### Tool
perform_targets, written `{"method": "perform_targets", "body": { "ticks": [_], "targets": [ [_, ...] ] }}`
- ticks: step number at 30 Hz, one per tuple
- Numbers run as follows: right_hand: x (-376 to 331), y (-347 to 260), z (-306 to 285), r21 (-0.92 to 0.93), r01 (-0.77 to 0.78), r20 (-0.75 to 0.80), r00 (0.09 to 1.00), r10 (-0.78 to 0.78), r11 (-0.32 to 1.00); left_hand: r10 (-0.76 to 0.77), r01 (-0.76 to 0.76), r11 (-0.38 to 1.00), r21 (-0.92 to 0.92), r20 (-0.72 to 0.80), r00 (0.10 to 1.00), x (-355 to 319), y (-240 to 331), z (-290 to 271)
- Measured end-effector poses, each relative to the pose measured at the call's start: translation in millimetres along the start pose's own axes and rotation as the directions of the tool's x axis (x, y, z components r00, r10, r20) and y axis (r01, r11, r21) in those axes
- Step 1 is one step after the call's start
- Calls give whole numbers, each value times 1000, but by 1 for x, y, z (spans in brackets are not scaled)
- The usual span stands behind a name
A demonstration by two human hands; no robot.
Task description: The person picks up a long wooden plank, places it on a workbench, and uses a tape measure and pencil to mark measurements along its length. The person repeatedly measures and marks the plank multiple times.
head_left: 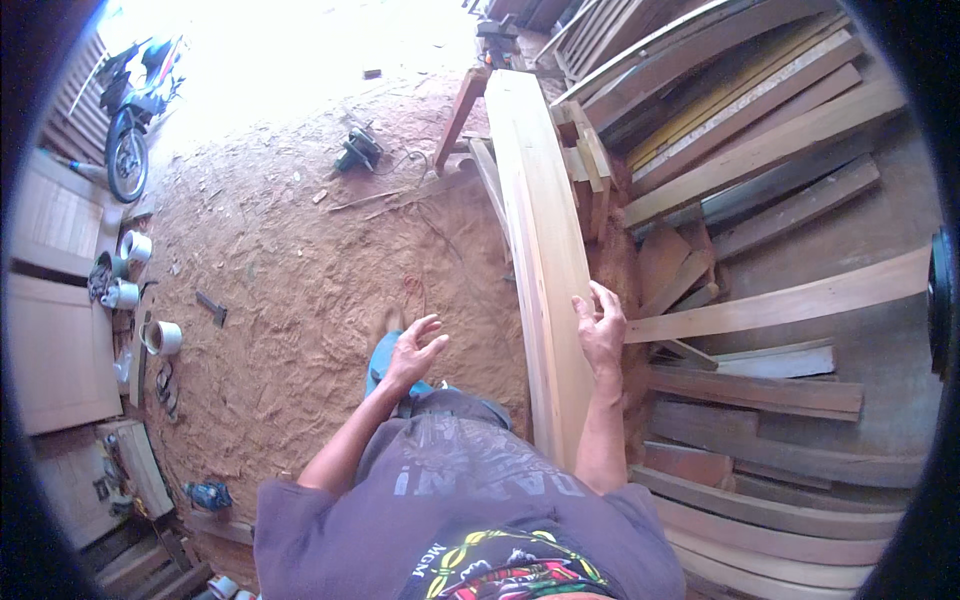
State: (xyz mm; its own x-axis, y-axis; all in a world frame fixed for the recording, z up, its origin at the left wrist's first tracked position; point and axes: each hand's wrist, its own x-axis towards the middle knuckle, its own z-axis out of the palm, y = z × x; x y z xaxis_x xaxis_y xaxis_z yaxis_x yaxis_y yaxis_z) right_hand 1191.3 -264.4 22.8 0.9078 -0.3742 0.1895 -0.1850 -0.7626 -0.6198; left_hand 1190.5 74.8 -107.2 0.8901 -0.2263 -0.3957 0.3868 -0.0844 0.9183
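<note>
- Fingers (598,300) of the right hand (602,330) curl over the right edge of a long pale plank (540,230), thumb side lying on its top face, so that hand is grasping the board.
- Fingers (432,325) of the left hand (412,355) are spread and released, holding nothing; the hand hangs in the air above the sawdust-covered floor (300,290), well apart from the plank.
- From the head view, the plank runs away from the person, from beside the right forearm near the grey shirt (450,500) up toward the top of the picture, where its far end rests on a reddish wooden trestle (462,105).
- Just right of the plank, short offcut blocks (590,160) are stacked against its edge.
- Further right, many darker boards (760,150) lie in a loose pile, some crossing one another; one light board (790,300) points toward the right hand.
- On the floor to the left of the plank lies a green power tool (358,150) with its cord trailing, and a thin red cord (415,290) lies nearer the person.
- At the far left stand pale door panels (55,300), with several white tins (160,338) beside them.
- A motorbike (130,120) is parked at the upper left in bright daylight.
- A small blue tool (208,493) lies near the lower left.
</note>
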Motion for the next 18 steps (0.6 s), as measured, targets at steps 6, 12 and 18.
{"method": "perform_targets", "body": {
  "ticks": [6,12,18],
  "targets": [
    [40,30,41,-109,-209,-117,974,196,972,-2,14,999,-36,338,941,153,53,1],
    [142,9,77,-103,-361,-54,932,357,927,-31,-5,998,70,497,867,304,161,20],
    [255,-14,131,-140,-216,33,974,223,966,-27,-5,996,89,361,932,421,196,57]
  ]
}}
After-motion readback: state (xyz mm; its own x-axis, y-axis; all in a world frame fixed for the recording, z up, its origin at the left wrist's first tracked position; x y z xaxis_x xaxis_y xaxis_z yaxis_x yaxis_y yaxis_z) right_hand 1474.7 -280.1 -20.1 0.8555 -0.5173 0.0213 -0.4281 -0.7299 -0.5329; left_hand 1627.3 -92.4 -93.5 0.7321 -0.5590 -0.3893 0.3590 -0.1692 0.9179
